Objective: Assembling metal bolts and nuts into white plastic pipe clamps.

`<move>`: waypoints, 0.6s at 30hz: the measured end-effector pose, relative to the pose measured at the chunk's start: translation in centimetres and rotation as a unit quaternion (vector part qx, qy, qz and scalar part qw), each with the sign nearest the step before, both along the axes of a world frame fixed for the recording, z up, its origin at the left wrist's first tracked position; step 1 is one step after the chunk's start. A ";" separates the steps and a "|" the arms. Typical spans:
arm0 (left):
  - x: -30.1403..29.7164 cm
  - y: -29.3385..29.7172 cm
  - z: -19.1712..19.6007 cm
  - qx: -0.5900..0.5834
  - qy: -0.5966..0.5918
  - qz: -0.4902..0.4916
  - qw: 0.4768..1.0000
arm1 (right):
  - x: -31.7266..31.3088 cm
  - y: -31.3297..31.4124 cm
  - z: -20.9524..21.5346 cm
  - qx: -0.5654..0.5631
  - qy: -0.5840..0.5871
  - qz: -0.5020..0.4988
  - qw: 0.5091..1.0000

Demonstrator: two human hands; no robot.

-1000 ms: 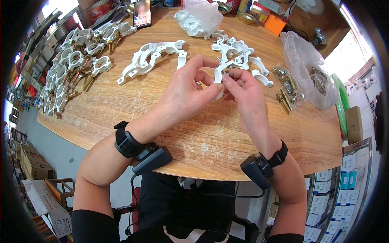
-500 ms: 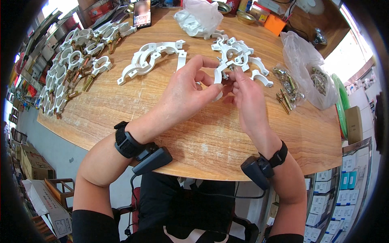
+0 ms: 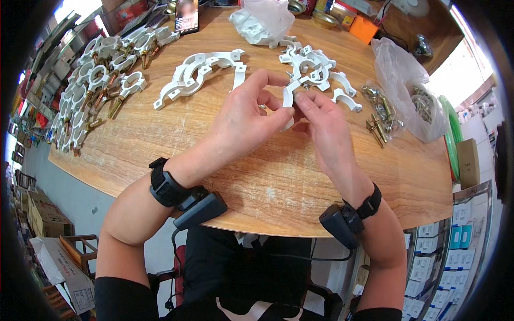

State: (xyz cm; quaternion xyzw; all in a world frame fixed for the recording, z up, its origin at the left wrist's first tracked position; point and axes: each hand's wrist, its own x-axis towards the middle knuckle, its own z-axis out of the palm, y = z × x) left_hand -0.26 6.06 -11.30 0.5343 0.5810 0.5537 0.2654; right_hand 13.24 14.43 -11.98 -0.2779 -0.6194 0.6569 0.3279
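— clamp (image 3: 289,95), the white half one, is sitting up between our two hands, just above the table (image 3: 225,160) and in front of the loose white pile (image 3: 313,72).

— and what are we seeing change over the last second?

— very little. the left hand (image 3: 243,120) is staying curled round the clamp's lower end, thumb and forefinger pinched on it. the right hand (image 3: 321,120) is creeping a touch upward, its fingertips now closing at the clamp's top, near the lug.

— are we holding something in the right hand?

— it looks like a small brass piece is pinched there, but it's too small for us to be sure. the other fingers are folded loosely.

— so we're judging the fitting as only just starting?

— yes, we're thinking the piece is being lined up with the clamp, not yet seated.

— and around us?

— brass bolts (image 3: 377,120) are lying just right of our hands, beside a clear bag (image 3: 412,88). more half clamps (image 3: 201,75) are lying to the upper left, and finished clamps (image 3: 91,99) with brass fittings are lining the far left edge. a phone (image 3: 186,15) is resting at the top.
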 end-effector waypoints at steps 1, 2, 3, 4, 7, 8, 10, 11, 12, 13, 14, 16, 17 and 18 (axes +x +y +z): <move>0.0 -0.1 0.1 0.001 0.001 -0.013 1.000 | -0.1 0.0 0.0 0.022 0.000 -0.012 1.000; -0.1 -0.1 0.2 -0.007 0.007 -0.019 1.000 | -0.1 -0.1 0.0 0.012 0.003 -0.020 1.000; -0.1 -0.1 0.2 -0.008 0.019 -0.022 1.000 | -0.1 0.0 0.0 0.002 0.015 -0.022 1.000; -0.1 -0.1 0.3 -0.016 0.015 -0.024 0.999 | 0.0 0.0 0.0 -0.008 0.029 -0.018 0.999; -0.1 0.1 0.1 -0.011 0.012 -0.015 1.000 | 0.3 0.3 0.2 -0.087 0.035 0.016 0.995; -0.1 0.1 0.0 -0.006 0.008 -0.009 1.000 | 0.3 0.2 0.2 -0.070 0.028 0.026 0.997; -0.1 0.1 -0.2 0.003 0.004 -0.005 1.000 | 0.2 0.1 0.2 -0.046 -0.004 0.015 0.999; -0.2 0.1 -0.3 0.006 0.003 -0.006 1.000 | 0.2 0.0 0.1 -0.025 0.007 0.008 1.000; -0.2 0.1 -0.3 0.008 0.003 -0.008 1.000 | 0.1 -0.1 0.1 -0.014 0.006 -0.009 1.000; -0.2 0.2 -0.3 0.012 0.000 -0.008 1.000 | 0.0 -0.1 0.0 -0.003 0.023 -0.012 1.000; -0.2 0.2 -0.3 0.016 -0.003 -0.008 1.000 | 0.0 -0.1 0.0 -0.023 0.019 -0.016 0.999; -0.2 0.2 -0.2 0.004 -0.001 -0.014 1.000 | 0.1 0.0 0.1 -0.062 0.054 0.006 0.997; -0.3 0.1 -0.2 -0.012 0.005 -0.021 1.000 | 0.1 0.0 0.1 -0.068 0.043 0.012 0.997; -0.4 0.0 -0.1 -0.010 0.014 -0.029 0.999 | 0.1 0.0 0.1 -0.070 0.039 0.020 0.997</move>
